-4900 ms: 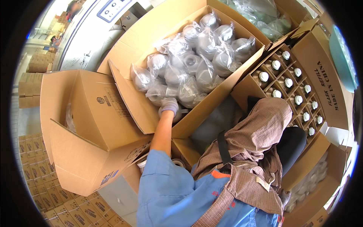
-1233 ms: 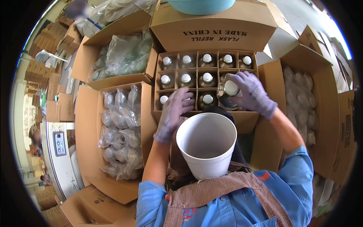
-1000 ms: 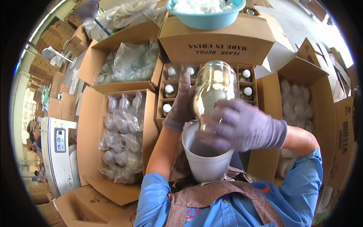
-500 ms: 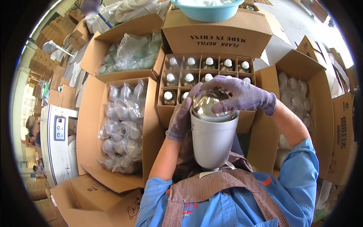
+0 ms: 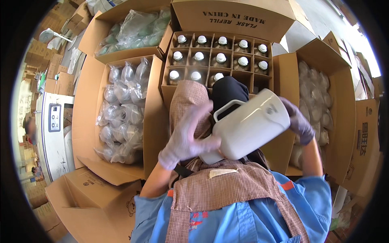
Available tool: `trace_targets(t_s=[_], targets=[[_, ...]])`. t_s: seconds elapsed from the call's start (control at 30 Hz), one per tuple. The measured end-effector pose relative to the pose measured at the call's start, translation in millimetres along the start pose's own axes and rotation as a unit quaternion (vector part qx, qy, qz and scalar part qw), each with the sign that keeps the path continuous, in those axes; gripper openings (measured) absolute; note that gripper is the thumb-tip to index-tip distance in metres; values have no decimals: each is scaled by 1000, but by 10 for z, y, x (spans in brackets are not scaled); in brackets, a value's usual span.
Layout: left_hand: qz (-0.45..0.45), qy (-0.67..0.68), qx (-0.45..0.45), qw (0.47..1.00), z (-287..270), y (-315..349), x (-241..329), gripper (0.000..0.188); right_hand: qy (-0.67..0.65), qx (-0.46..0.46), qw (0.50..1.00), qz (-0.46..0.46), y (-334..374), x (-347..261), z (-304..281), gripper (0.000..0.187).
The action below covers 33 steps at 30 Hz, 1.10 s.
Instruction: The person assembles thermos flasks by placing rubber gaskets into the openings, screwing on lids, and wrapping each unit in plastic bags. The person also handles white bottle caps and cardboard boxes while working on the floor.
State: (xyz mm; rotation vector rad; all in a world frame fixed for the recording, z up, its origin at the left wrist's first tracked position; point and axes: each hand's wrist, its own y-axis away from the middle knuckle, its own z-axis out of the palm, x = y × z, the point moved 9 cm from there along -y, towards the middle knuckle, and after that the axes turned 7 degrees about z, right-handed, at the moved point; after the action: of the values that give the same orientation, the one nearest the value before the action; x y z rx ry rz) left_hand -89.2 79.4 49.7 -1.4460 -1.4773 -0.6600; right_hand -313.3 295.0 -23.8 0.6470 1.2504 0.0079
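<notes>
In the head view, a grey handled jug [image 5: 255,125], marked near its rim, is tilted over the lap [image 5: 188,101] beside the spread left hand [image 5: 188,135]; whether it is gripped by the right hand [image 5: 299,121] cannot be told. White-capped bottles [image 5: 221,58] are held in a divided, black-lettered carton [image 5: 166,94]

Factory packing/assembly floor, not a home or shop. Evidence: divided carton [image 5: 243,77] of white-capped flasks [image 5: 198,56] straight ahead, open cartons of bagged parts [image 5: 121,113] to the left, another open bulk carton [image 5: 340,97] on the right. White machine cabinet [image 5: 48,154] with a control panel [image 5: 55,118] further left, stacked boxes [image 5: 38,48] far left. Blue work shirt [image 5: 231,222], checked apron [image 5: 235,186], gloves [image 5: 184,129]. Pale pitcher [image 5: 253,125] being handled amid the stock.
</notes>
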Motion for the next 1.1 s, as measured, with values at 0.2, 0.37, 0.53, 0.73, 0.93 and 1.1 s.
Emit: trace_targets(t_s=[0.2, 0.37, 0.53, 0.73, 0.93, 1.1], targets=[[-77, 60, -42, 994, 274, 514, -70, 79, 24, 140, 990, -24, 424, 1070, -260, 69], [-201, 111, -28, 973, 170, 535, -364, 78, 75, 171, 981, -60, 479, 1174, -293, 55], [-168, 63, -35, 983, 244, 493, -171, 75, 148, 173, 973, -43, 539, 1134, -272, 46], [-228, 45, -124, 965, 214, 900, -568, 62, 444, 217, 862, -110, 720, 1233, -253, 43], [17, 25, 93, 995, 170, 337, -132, 98, 450, 188, 872, -51, 621, 1036, -260, 46], [1, 68, 130, 989, 124, 185, -90, 94, 282, 173, 943, 12, 484, 1025, -255, 65]])
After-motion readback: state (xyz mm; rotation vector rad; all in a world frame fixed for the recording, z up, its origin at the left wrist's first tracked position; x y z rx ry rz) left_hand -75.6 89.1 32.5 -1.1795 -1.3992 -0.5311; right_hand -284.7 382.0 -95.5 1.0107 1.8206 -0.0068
